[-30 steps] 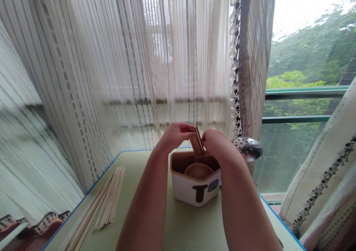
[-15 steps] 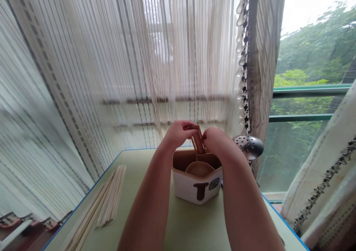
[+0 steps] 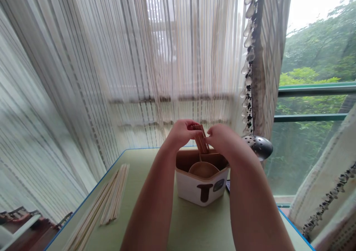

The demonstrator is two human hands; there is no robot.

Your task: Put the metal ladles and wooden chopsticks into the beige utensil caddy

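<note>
Left hand (image 3: 182, 134): thumb in front, fingers wrapped behind, pinching a bundle of brown sticks (image 3: 202, 143) near the top. Right hand (image 3: 222, 137): fingers curled, thumb and a fingertip at the bundle's right edge. Can't tell if they grip or only touch; back of the hand hides most of it.

Sticks sit above the rear of the caddy (image 3: 189, 188), lower ends going down behind the divider (image 3: 210, 156). Can't see whether they rest on the bottom. Long axis steep, near upright, tops leaning a bit left, lower ends down and right. Tops roughly level, sticks close to parallel, one on the right slightly apart.

Step in hand, my read: seating and evening up the bundle in that rear slot with both hands. Next move calls for keeping the sticks together and clear of the divider, and letting go only with the lower ends supported. Risk: strays splaying over the rim if the left pinch loosens early.

Further out: brown round piece (image 3: 204, 169) in the caddy's front section. Skimmer (image 3: 260, 147) beyond the right forearm, handle hidden. Dark item (image 3: 228, 186) just beside the caddy, mostly covered by the arm. Pale sticks (image 3: 114, 197) flat on the table (image 3: 200, 228) to the left, in two loose fans, long axes running from near left to far right. Curtain (image 3: 172, 76) behind.
</note>
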